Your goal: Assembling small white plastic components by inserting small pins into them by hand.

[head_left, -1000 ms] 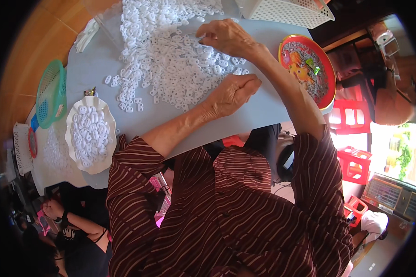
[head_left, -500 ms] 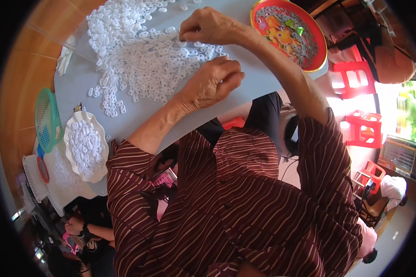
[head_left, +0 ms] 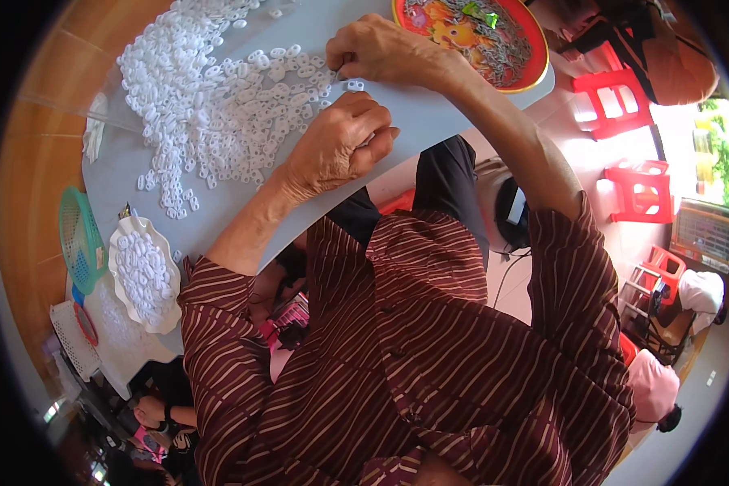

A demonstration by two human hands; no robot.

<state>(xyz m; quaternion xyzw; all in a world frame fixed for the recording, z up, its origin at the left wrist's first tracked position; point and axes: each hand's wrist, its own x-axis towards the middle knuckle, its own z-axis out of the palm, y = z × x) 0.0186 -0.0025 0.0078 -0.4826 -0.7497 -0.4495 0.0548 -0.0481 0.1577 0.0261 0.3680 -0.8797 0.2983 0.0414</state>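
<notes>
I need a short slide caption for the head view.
Two hands, left hand and right hand, sort small white plastic pieces on a grey table.

hands [head_left: 356, 105] sorting white plastic pieces [head_left: 219, 105], table [head_left: 429, 121]

Plastic pieces [head_left: 219, 105] on table [head_left: 429, 121], dish [head_left: 144, 274] left, tray [head_left: 535, 57] right.

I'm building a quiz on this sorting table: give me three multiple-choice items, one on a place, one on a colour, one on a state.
1. Where is the white scalloped dish? A far left of table B under right hand C on a stool
2. What colour is the mesh basket? A red B green C black
3. How is the left hand? A flat, open B curled at the white pieces C raised off the table

Answers: 1 A, it sits by the table's left edge. 2 B, its mesh is green. 3 B, fingers bent beside the heap.
</notes>
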